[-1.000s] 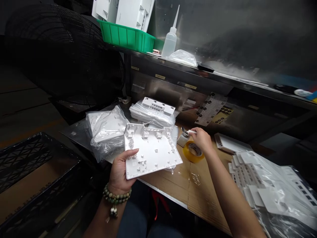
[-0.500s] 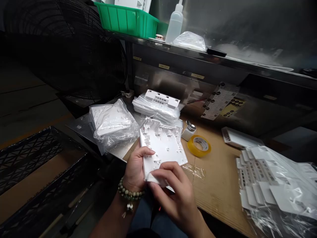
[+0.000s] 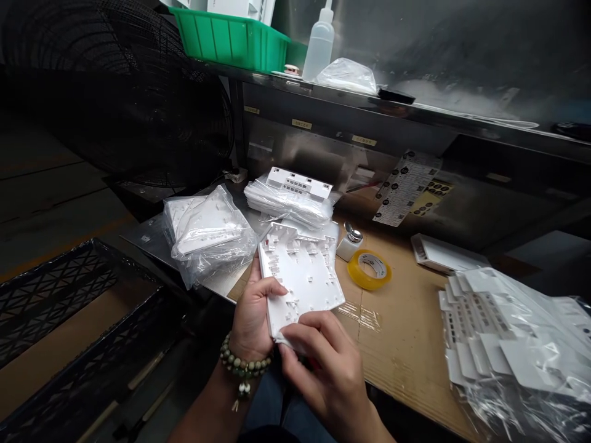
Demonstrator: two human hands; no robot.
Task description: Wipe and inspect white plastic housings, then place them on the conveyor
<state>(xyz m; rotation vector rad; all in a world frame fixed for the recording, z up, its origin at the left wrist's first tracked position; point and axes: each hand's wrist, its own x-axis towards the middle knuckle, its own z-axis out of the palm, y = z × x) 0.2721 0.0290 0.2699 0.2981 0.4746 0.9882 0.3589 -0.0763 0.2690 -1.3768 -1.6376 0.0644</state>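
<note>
My left hand (image 3: pixel 252 317) grips a white plastic housing panel (image 3: pixel 300 280) by its left edge, its ribbed inner side facing up, held just above the table's front edge. My right hand (image 3: pixel 323 363) pinches a small white wipe or cloth (image 3: pixel 282 338) and presses it against the panel's near corner. A bead bracelet (image 3: pixel 244 367) sits on my left wrist. Beyond the panel stand a small white dispenser bottle with a metal top (image 3: pixel 349 241) and a yellow tape roll (image 3: pixel 369 269).
Bagged white panels lie at the left (image 3: pixel 207 234), behind (image 3: pixel 290 200) and in a stack at the right (image 3: pixel 512 338). A black crate (image 3: pixel 60 320) sits low left, a fan (image 3: pixel 115 92) behind it. A shelf carries a green bin (image 3: pixel 226 43) and squeeze bottle (image 3: pixel 317 43).
My right hand left the dispenser bottle, came back to the panel's near corner with the white wipe, and now presses there. The panel was drawn closer to me.
</note>
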